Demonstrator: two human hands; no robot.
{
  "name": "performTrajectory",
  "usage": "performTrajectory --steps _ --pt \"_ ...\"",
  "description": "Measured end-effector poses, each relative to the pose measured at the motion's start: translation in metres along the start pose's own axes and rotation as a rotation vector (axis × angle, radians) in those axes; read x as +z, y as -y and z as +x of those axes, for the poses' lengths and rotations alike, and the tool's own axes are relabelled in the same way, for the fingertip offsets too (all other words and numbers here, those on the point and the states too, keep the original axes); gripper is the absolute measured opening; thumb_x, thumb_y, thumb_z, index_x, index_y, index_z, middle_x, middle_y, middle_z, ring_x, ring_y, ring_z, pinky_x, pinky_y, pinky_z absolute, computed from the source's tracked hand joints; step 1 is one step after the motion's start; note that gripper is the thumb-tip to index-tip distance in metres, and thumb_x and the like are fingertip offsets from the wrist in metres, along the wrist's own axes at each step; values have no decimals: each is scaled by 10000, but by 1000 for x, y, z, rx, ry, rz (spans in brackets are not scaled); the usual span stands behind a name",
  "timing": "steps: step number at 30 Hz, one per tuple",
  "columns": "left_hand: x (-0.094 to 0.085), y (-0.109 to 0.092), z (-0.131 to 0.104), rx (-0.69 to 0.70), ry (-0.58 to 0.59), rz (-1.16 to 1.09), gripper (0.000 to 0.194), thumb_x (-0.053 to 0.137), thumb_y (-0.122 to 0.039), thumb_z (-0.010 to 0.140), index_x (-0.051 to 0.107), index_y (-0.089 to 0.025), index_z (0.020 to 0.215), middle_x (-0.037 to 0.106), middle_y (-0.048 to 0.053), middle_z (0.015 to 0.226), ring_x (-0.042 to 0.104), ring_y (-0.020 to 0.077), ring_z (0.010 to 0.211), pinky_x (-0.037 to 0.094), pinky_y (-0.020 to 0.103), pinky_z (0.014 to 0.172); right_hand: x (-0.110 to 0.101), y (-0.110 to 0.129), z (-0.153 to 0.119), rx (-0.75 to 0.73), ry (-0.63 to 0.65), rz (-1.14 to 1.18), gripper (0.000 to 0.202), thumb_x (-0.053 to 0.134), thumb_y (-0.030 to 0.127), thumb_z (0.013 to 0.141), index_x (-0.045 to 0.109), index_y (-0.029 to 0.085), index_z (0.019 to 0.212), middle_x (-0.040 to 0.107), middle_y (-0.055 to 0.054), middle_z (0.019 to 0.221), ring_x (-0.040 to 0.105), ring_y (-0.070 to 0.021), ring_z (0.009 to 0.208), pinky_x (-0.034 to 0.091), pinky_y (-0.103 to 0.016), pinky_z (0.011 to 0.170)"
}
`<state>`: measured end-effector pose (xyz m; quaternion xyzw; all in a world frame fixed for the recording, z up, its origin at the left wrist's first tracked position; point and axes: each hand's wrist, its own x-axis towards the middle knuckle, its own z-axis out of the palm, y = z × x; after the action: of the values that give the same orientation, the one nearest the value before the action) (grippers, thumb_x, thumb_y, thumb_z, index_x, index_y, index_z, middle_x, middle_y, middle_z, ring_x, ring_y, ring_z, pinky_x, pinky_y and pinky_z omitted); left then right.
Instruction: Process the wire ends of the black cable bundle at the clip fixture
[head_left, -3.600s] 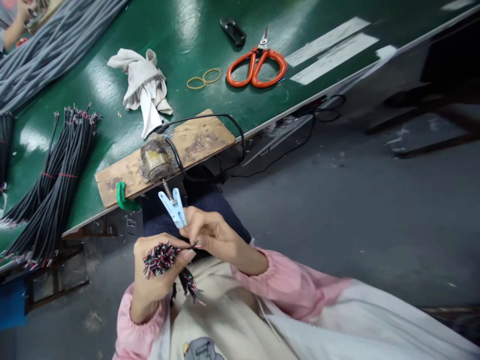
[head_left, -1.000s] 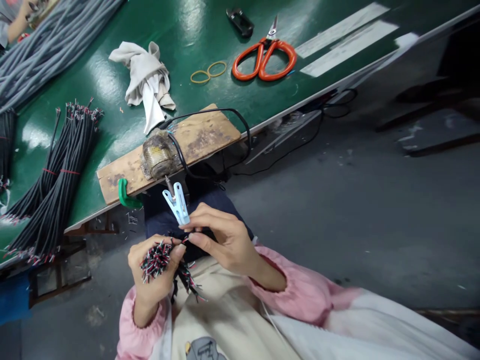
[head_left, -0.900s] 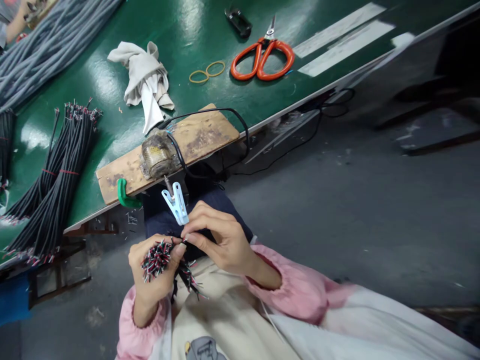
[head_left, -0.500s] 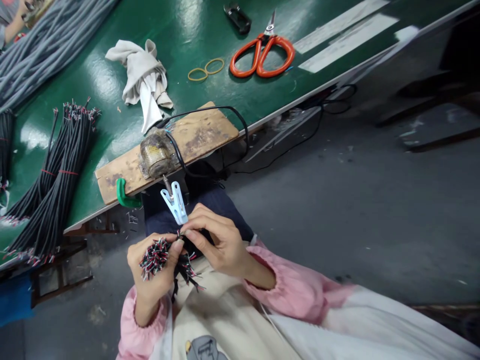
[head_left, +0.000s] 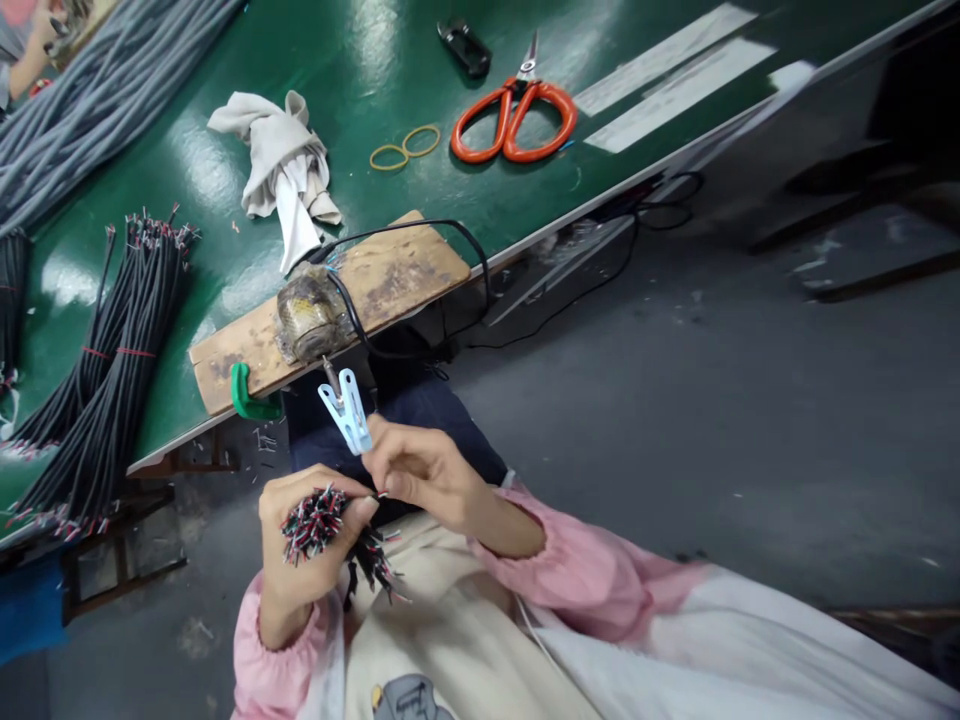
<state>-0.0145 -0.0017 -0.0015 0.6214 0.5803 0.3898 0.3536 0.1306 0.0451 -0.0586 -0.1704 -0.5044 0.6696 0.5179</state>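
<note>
My left hand [head_left: 304,550] is wrapped round a bundle of black wires [head_left: 313,522] with red and white tips, and a thin wire end pokes out between its thumb and forefinger. Just right of it is my right hand [head_left: 427,475], its fingers curled and pressed together beside the light blue clothespin [head_left: 348,412]. Whether it grips the clothespin or something small is hidden. The clothespin sits at the metal shaft of a small motor [head_left: 309,312] on a wooden board [head_left: 405,262].
A green clamp [head_left: 251,392] is at the board's edge. On the green table [head_left: 360,90] lie a cloth [head_left: 277,155], rubber bands [head_left: 390,157], orange-handled scissors [head_left: 517,125], a black cutter [head_left: 465,48], paper strips [head_left: 667,80], black cable bundles [head_left: 131,370] and grey cables [head_left: 97,110]. A person's hand [head_left: 34,55] is at top left.
My right hand has moved slightly away from my left thumb, its fingers curling more. A wire end now stands out from my left fingertips. The view has shifted slightly.
</note>
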Motion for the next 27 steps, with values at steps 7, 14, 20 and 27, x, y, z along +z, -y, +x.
performTrajectory --steps 7,14,20,27 --pt "2 -2 -4 35 -150 -22 108 776 -119 759 727 -210 727 702 -26 661 635 106 583 504 192 566 -7 -4 26 378 -132 303 497 746 623 740 595 151 708 469 29 650 383 -93 602 314 -251 571" --pt "7 -6 -1 52 -308 46 121 774 -116 755 715 -213 714 701 -34 662 642 104 578 515 191 560 6 1 56 495 -79 526 543 799 643 643 672 117 678 542 5 627 439 -75 565 336 -215 518" --pt "13 -6 5 36 -325 64 100 769 -120 754 729 -203 715 711 -27 654 648 106 565 525 188 564 10 -3 52 536 -77 738 479 854 553 638 693 104 679 575 13 607 464 -49 515 368 -178 488" --pt "14 -6 3 21 -310 68 89 774 -133 751 732 -199 709 708 -21 641 643 108 545 520 189 542 2 -20 41 641 -177 835 510 866 600 573 734 121 689 581 9 585 497 -62 556 392 -160 513"
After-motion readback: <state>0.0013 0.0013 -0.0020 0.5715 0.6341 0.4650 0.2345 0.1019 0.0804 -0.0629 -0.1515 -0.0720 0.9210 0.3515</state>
